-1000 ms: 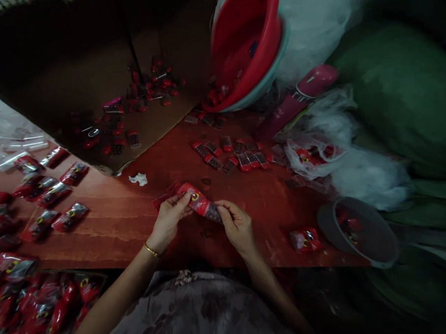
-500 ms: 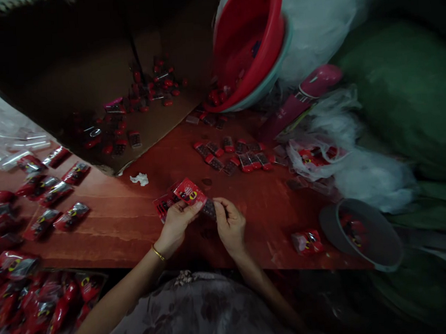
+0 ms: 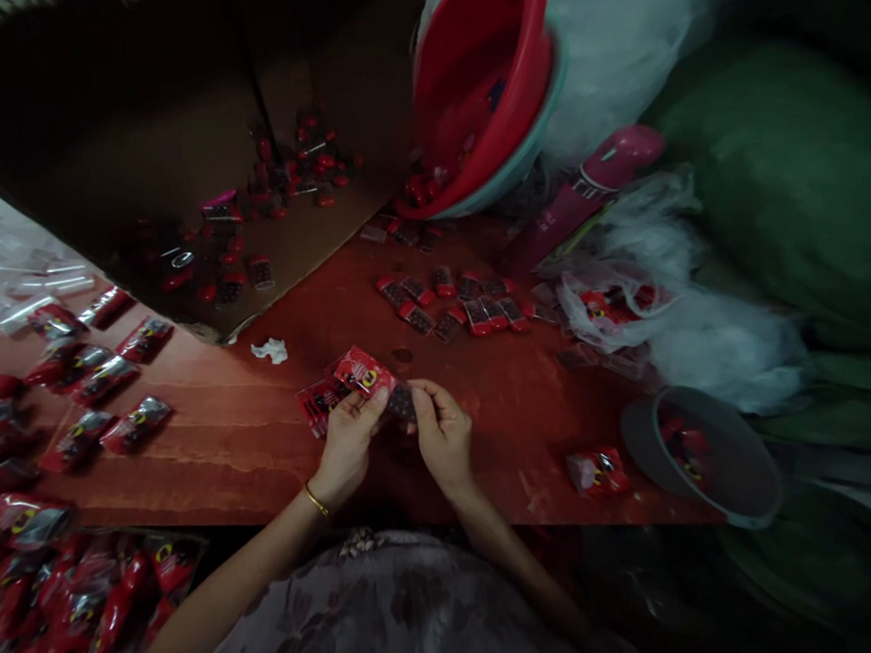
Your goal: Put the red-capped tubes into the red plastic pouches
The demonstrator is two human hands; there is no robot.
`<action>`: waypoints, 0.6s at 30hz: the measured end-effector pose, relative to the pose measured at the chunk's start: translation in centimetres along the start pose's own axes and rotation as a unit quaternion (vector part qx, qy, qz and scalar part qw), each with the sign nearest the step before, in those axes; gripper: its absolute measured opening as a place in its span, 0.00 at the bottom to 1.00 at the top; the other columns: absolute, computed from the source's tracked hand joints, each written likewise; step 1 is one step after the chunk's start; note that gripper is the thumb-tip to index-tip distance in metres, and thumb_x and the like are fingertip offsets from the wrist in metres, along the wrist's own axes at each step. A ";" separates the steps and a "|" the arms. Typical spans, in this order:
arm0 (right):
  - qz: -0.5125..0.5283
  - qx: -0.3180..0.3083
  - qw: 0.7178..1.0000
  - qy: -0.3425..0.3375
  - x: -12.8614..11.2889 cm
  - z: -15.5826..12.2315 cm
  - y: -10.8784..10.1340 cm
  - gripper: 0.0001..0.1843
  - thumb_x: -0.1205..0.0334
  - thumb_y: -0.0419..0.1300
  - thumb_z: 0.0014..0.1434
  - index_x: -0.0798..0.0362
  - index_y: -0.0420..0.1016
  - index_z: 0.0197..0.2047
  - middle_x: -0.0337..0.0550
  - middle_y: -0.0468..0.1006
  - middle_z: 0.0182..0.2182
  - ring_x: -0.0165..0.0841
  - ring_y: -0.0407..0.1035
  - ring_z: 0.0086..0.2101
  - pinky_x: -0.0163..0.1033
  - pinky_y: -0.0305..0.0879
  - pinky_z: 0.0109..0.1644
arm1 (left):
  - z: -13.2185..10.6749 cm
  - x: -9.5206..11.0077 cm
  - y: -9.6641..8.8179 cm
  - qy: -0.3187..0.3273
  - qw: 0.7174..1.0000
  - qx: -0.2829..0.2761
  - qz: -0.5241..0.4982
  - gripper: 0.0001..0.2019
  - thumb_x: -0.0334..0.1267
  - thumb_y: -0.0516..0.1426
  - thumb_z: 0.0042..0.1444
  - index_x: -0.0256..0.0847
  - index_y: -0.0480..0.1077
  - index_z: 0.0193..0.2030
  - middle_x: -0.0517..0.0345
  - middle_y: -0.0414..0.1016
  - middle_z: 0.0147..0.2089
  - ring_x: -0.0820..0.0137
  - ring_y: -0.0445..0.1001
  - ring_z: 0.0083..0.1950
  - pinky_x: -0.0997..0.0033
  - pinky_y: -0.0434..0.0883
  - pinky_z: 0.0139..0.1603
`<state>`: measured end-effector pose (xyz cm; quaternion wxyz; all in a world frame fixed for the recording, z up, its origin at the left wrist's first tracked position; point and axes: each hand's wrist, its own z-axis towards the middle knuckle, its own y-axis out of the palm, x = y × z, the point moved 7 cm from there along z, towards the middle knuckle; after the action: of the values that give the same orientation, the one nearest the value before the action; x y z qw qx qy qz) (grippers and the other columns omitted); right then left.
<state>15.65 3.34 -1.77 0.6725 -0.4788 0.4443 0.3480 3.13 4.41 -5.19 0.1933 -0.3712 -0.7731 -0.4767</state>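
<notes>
My left hand (image 3: 348, 444) pinches a red printed card (image 3: 363, 370) with a yellow and black emblem between thumb and fingers. From the card's right end sticks out a small dark, dotted case (image 3: 401, 403), and the fingers of my right hand (image 3: 444, 437) are closed on its outer end. Whether the case lies under the card or in a sleeve with it, I cannot tell. More red printed cards (image 3: 316, 406) lie on the table just behind my left hand. Beyond both hands several small dark cases with red ends (image 3: 478, 315) are grouped on the table.
A cardboard box (image 3: 296, 275) holding similar cases lies open at the back left. Packed red pieces (image 3: 137, 423) spread at left. A tilted red basin (image 3: 538, 33), a pink bottle (image 3: 581, 195), plastic bags (image 3: 725, 343) and a grey tub (image 3: 639, 443) stand at right.
Both hands stay together on the card and case, with only a slight shift. The right fingers sit a little closer to the card. The whole view has drifted slightly.
</notes>
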 end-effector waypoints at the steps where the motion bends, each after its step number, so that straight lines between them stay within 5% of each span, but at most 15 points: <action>1: 0.029 -0.027 0.999 0.029 0.3 0.0 0.4 0.15 0.53 0.51 0.62 0.53 0.74 0.40 0.36 0.73 0.20 0.28 0.67 0.18 0.33 0.66 0.24 | 0.1 0.1 -0.1 0.002 1.000 0.003 -0.002 0.19 0.42 0.71 0.32 0.36 0.75 0.31 0.57 0.79 0.32 0.74 0.74 0.31 0.74 0.69 0.38; 9: 0.114 -0.058 0.984 0.127 1.7 -0.2 1.1 0.18 0.48 0.53 0.60 0.55 0.73 0.37 0.31 0.66 0.13 0.27 0.63 0.15 0.31 0.62 0.20 | -0.1 0.7 0.0 0.029 0.994 -0.063 0.087 0.16 0.44 0.68 0.40 0.35 0.76 0.33 0.56 0.79 0.32 0.74 0.73 0.30 0.75 0.69 0.36; 18: -0.021 0.017 1.000 0.012 0.5 -0.4 -0.1 0.15 0.55 0.51 0.62 0.54 0.76 0.38 0.33 0.70 0.14 0.27 0.65 0.16 0.32 0.63 0.23 | -0.4 0.3 0.5 0.019 0.993 -0.063 0.102 0.17 0.47 0.66 0.42 0.36 0.77 0.35 0.56 0.78 0.30 0.74 0.71 0.29 0.75 0.68 0.33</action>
<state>15.83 2.93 -2.21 0.6823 -0.4808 0.4481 0.3202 3.27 4.30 -4.47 0.2318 -0.4507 -0.6956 -0.5092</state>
